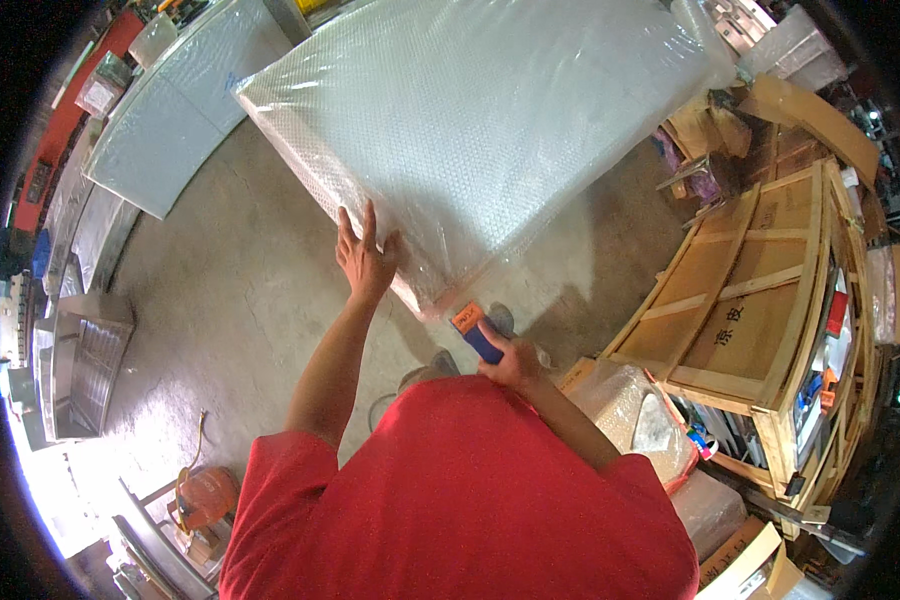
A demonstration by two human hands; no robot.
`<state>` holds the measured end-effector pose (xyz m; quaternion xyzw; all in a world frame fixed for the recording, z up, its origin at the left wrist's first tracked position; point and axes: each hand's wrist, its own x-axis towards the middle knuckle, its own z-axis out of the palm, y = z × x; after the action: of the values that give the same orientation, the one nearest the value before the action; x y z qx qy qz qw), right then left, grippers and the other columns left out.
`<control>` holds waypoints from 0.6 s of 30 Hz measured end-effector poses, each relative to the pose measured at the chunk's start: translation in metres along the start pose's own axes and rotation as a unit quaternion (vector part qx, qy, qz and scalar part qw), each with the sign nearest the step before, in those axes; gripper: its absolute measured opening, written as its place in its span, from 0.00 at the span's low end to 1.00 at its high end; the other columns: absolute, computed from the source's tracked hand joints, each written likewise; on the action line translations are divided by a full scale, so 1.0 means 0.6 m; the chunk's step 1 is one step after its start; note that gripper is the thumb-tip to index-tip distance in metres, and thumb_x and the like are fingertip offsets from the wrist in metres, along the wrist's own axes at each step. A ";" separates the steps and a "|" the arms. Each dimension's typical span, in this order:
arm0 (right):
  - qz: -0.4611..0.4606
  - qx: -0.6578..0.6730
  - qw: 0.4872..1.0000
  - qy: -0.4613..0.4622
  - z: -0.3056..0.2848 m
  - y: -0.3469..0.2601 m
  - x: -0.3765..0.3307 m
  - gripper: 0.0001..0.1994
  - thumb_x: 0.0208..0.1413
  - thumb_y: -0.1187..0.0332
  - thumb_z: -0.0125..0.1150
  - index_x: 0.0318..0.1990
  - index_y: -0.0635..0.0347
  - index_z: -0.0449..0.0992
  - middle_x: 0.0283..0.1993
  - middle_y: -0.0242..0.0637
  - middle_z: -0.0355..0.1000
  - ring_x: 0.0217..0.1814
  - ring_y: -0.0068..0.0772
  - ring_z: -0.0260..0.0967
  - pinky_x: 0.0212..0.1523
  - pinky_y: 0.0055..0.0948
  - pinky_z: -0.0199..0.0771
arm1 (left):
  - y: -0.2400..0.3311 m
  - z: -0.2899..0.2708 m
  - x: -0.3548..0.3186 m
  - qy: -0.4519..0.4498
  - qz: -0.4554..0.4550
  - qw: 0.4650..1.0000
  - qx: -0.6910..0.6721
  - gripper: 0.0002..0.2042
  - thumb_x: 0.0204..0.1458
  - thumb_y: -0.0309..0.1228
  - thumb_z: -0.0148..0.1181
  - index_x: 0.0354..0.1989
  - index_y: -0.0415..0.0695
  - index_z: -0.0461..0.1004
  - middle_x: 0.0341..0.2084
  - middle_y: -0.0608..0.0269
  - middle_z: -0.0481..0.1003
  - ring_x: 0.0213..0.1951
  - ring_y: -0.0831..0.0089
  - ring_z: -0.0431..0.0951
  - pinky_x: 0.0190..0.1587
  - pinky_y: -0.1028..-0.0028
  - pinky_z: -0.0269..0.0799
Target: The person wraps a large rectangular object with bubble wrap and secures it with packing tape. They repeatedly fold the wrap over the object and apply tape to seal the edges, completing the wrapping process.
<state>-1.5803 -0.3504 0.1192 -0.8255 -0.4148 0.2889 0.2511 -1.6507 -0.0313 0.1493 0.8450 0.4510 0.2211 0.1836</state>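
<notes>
Left hand (363, 255) spread flat on a bubble-wrapped panel (470, 130); right hand (510, 362) grips a blue-and-orange tool (475, 332).
The panel stands tilted on the concrete floor (230, 290), likely stiff, bulky and slippery; its edges and corners look safest to hold.

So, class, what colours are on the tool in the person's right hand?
Blue handle with an orange end on the tool, seen in the head view.

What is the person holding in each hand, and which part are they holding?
The right hand holds a blue tool with an orange tip by its blue handle end. The left hand holds nothing; it presses flat on the bubble-wrapped panel near its lower edge.
</notes>
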 end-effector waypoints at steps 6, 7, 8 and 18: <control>-0.018 0.051 0.999 0.009 0.097 0.093 0.030 0.41 0.41 0.59 0.70 0.69 0.41 0.63 0.51 0.55 0.75 0.51 0.57 0.75 0.51 0.46 0.76 | -0.034 0.065 -0.098 -0.056 -0.488 0.689 -0.532 0.40 0.61 0.62 0.36 0.74 0.46 0.43 0.72 0.49 0.47 0.71 0.48 0.52 0.69 0.50 0.50; 0.004 0.051 0.999 -0.004 0.106 0.102 0.037 0.41 0.41 0.59 0.69 0.68 0.41 0.64 0.50 0.56 0.75 0.50 0.57 0.75 0.51 0.47 0.76 | -0.039 0.076 -0.128 -0.125 -0.553 0.600 -0.565 0.41 0.60 0.66 0.29 0.74 0.50 0.44 0.73 0.55 0.50 0.71 0.50 0.53 0.69 0.49 0.50; -0.013 0.048 0.999 0.017 0.114 0.106 0.051 0.40 0.42 0.60 0.69 0.68 0.43 0.64 0.49 0.55 0.75 0.50 0.57 0.75 0.50 0.47 0.76 | -0.040 0.090 -0.155 -0.211 -0.486 0.660 -0.533 0.39 0.59 0.65 0.32 0.73 0.53 0.49 0.71 0.57 0.54 0.69 0.52 0.56 0.68 0.50 0.52; -0.081 -0.094 0.992 0.013 0.143 0.077 0.135 0.37 0.43 0.59 0.68 0.65 0.41 0.65 0.42 0.49 0.76 0.44 0.55 0.76 0.43 0.52 0.76 | -0.036 0.124 -0.173 -0.333 0.007 0.924 -0.187 0.23 0.59 0.52 0.52 0.61 0.62 0.71 0.59 0.62 0.71 0.63 0.58 0.67 0.65 0.58 0.60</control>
<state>-1.5746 -0.2924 0.0064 -0.8126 -0.5025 0.2167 0.2005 -1.6766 -0.1156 0.0544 0.8234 0.3078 0.0085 0.4766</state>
